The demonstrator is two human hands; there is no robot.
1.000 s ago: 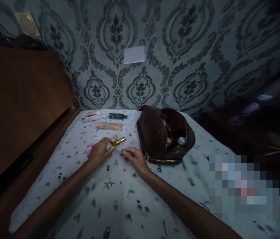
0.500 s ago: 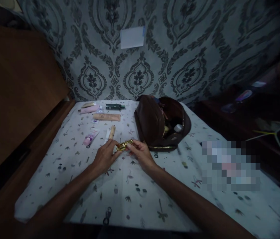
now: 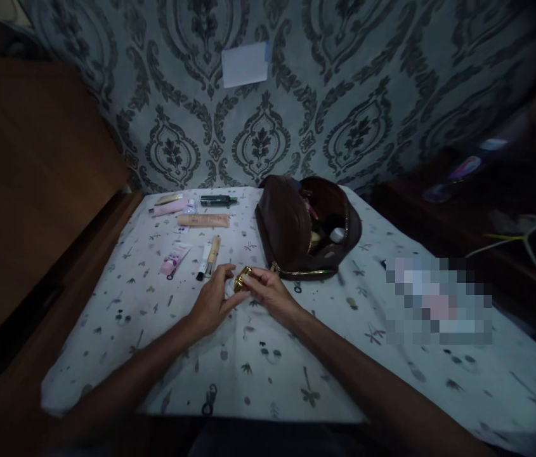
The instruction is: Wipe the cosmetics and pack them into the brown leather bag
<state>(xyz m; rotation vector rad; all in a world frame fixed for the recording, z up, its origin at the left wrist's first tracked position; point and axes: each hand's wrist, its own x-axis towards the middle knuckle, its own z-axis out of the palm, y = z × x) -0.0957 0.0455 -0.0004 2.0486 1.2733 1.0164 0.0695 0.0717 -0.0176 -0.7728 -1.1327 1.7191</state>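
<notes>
My right hand (image 3: 270, 293) pinches a small shiny gold lipstick tube (image 3: 243, 279) above the patterned cloth. My left hand (image 3: 211, 303) is curled beside it, thumb and index finger around the tube's left end. Between the left fingers shows a whitish, tissue-like piece (image 3: 229, 288), partly hidden. Just beyond the left fingertips lie a beige slim tube (image 3: 213, 249) and a white tube with a black cap (image 3: 203, 261), side by side. A brown bag (image 3: 283, 222) stands open to the right of the hands, with a white-capped item (image 3: 337, 235) inside.
At the left lies a pink-and-white tube (image 3: 175, 258). Farther back are a peach tube (image 3: 203, 220), a dark green bottle (image 3: 217, 201) and a pink tube (image 3: 170, 207). A blurred-out object (image 3: 439, 301) lies at right. A wooden panel (image 3: 34, 158) borders the left side.
The gold tube has turned more upright and nearer the right fingers. My left hand has shifted right and down, uncovering the black-capped white tube. The view has shifted slightly.
</notes>
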